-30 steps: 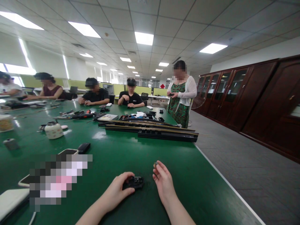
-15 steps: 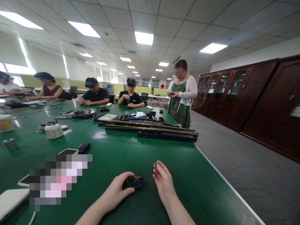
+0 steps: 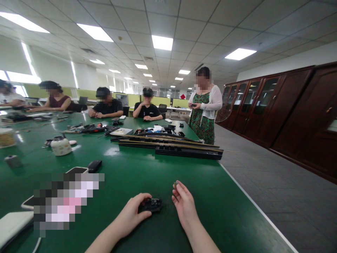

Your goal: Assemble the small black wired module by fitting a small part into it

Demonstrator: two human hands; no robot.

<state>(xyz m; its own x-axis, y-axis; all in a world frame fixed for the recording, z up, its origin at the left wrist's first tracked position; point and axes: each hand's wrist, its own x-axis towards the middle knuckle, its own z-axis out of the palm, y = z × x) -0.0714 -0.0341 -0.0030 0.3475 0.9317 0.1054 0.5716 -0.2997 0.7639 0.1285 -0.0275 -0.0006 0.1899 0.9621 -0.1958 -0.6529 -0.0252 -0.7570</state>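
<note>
My left hand point(image 3: 131, 213) rests on the green table point(image 3: 216, 200) and is closed on a small black device point(image 3: 152, 205), holding it flat on the surface. Just to the right, my right hand point(image 3: 184, 205) is raised a little. Its thumb and fingertips pinch a tiny round grey part point(image 3: 175, 183). The two hands are a few centimetres apart, near the table's front edge.
Long black rails point(image 3: 181, 149) lie across the table's middle. A white pot point(image 3: 60, 146), a black fob point(image 3: 94, 165) and phones sit at the left. Several seated people work at the far side; one person point(image 3: 204, 105) stands at the right corner. Dark wooden cabinets point(image 3: 289, 109) line the right wall.
</note>
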